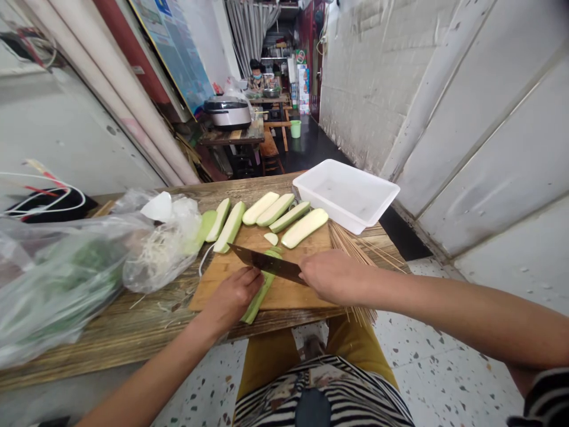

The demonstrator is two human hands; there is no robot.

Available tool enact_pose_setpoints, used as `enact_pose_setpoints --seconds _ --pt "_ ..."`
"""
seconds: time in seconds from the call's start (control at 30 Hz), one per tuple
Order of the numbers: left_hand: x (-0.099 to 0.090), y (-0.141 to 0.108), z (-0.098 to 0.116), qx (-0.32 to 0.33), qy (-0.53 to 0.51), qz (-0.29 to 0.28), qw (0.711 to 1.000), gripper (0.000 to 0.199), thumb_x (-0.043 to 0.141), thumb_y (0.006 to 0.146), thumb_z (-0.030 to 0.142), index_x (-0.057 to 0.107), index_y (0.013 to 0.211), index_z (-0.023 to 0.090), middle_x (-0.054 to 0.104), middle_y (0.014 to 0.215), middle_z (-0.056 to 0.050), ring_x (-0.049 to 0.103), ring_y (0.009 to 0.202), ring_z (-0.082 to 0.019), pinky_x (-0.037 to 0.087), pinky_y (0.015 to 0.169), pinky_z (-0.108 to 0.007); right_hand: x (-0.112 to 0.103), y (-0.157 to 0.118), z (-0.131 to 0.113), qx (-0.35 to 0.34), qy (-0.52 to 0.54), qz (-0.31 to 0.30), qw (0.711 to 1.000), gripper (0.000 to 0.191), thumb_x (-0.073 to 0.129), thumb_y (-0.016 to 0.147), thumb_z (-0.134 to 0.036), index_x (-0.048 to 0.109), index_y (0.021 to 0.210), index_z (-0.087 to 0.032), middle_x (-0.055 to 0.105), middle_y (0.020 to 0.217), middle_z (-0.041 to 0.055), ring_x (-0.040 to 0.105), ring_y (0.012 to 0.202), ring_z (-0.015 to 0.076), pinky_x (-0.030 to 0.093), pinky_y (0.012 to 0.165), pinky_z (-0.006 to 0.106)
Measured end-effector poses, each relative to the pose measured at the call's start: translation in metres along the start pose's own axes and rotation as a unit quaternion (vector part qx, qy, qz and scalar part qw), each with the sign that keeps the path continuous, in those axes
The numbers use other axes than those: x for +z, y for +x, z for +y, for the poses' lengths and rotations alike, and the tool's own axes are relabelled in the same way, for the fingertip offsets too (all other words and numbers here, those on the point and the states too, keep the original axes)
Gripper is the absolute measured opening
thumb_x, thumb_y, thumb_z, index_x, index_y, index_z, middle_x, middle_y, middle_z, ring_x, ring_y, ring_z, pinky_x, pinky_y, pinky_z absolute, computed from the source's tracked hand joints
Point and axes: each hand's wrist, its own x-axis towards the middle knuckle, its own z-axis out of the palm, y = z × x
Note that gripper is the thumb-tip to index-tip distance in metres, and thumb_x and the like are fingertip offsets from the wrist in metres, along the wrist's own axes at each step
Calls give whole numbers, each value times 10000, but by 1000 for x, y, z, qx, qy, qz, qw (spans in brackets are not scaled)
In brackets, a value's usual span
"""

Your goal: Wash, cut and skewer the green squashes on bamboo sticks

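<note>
My right hand [331, 276] is closed round the handle of a kitchen knife [271, 264], whose dark blade points left across the cutting board [306, 293]. Under the blade lies a green zucchini piece [258, 299], reaching over the board's near edge. My left hand [239, 290] has its fingers bent and pressed on this piece, close to the blade. Farther back, several halved zucchini with pale cut faces rest in a row, among them a zucchini half [306, 228] at the right end. A small cut-off end [271, 239] sits in the middle of the board.
A white plastic tub [347, 193] stands at the table's back right, with thin wooden skewers [355, 252] beside the board. Plastic bags of greens [84, 267] and pale shreds [155, 252] cover the left side. A person [256, 77] sits far back, beyond a rice cooker [227, 112].
</note>
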Motion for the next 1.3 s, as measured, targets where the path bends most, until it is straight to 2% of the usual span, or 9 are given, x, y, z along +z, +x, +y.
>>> enact_pose_setpoints --seconds 0.17,0.37,0.53,0.7,0.8,1.03,1.2,1.3 --pt "7 -5 -2 0 7 7 1000 272 387 914 125 645 997 105 668 973 -138 618 896 -234 546 763 -351 6 6 2 -5 19 -8 1000 264 433 916 -174 642 1041 -71 707 905 177 668 892 282 486 675 347" --pt "7 -11 -5 -1 -5 0 1000 266 396 934 168 647 998 104 662 1017 -128 613 913 -211 542 789 -321 22 15 2 12 24 -61 998 242 448 897 -155 650 1017 -94 706 959 174 660 959 289 533 748 376" --pt "1 -18 -2 -13 -42 -13 999 287 393 930 154 633 1081 106 644 1070 -143 594 983 -218 526 822 -334 16 8 -3 24 24 -38 999 294 385 947 -204 631 1053 -83 704 969 186 659 983 285 536 798 397" --pt "-2 -18 0 -6 -13 -33 999 310 367 927 136 649 1047 90 650 1032 -142 594 960 -233 529 803 -335 11 3 -11 21 1 24 1000 277 413 935 -218 616 1059 -78 714 847 171 684 904 296 545 760 405" --pt "-1 -19 -1 -1 -23 -29 999 321 353 929 132 654 1030 82 657 1019 -145 598 964 -232 529 812 -332 12 3 -13 8 -10 34 999 263 428 930 -218 631 1020 -78 712 811 167 678 926 282 537 783 383" --pt "4 -24 -2 -13 -22 -25 999 317 358 939 160 653 1044 111 660 1047 -116 596 965 -221 531 838 -336 14 5 -15 18 6 -7 1000 274 418 927 -199 642 1032 -82 712 894 179 668 949 292 539 773 398" --pt "0 -20 0 -16 -14 -33 999 298 382 939 173 661 1008 91 662 1009 -122 599 922 -224 539 798 -338 18 11 -18 15 7 -69 997 264 432 867 -81 654 1010 -79 709 960 173 670 952 287 540 766 379" --pt "-4 -17 4 -25 -5 -34 999 285 402 936 181 662 992 78 664 937 -117 603 841 -217 545 731 -332 20 11 -19 28 8 -74 997 266 436 871 -91 650 1029 -84 703 991 171 662 974 293 537 782 394"
